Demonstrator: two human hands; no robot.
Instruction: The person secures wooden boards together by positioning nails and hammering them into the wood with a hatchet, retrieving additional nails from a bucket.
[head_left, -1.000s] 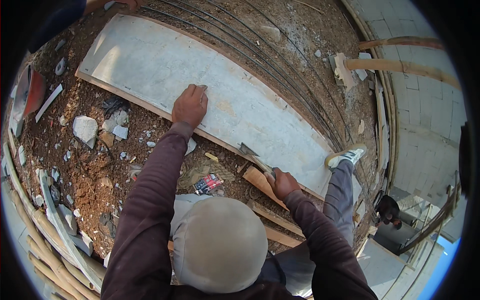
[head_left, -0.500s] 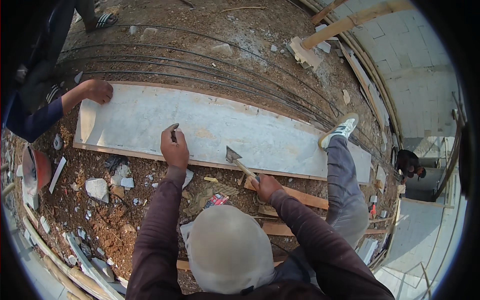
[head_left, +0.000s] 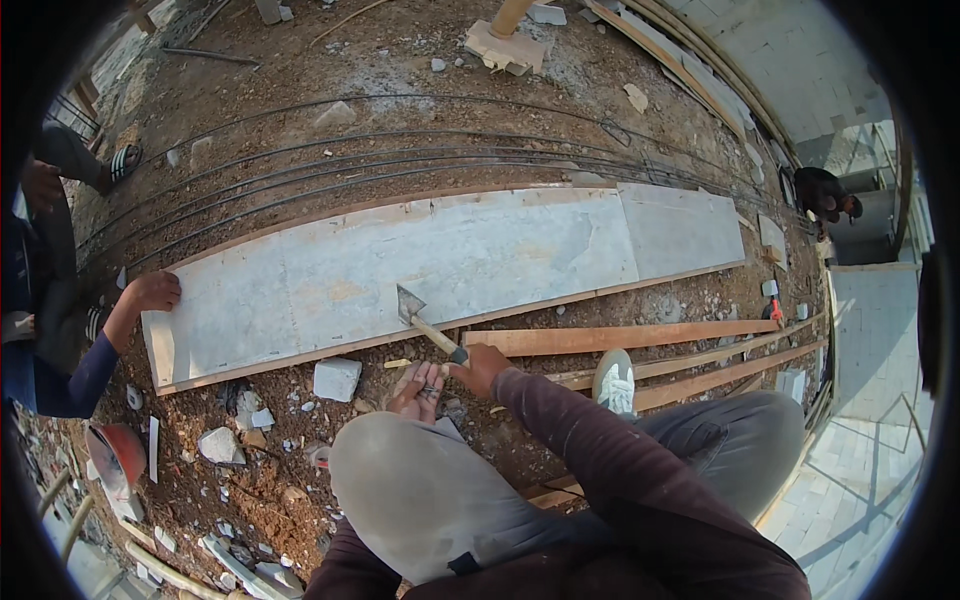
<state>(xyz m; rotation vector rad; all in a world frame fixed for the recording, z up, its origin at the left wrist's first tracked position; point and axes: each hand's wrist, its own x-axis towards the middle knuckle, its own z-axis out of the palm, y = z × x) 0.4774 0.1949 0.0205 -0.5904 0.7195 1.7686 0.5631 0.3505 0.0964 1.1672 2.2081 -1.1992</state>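
Your right hand [head_left: 482, 368] has its fingers wrapped firmly around the handle of the tool [head_left: 435, 337]; the blade is over the near edge of the board [head_left: 420, 265], contact not verifiable. Your left hand [head_left: 416, 393], at the board a second ago, is now off it, palm up beside your knee [head_left: 400, 480], fingers half curled; whether they grip anything, you cannot tell. The board lies before you, beyond the planks [head_left: 620, 338]. Your shoe [head_left: 614, 383], earlier on the board's right part, is now off it beside the planks. A co-worker's hand [head_left: 155, 290] remains at the board's left end.
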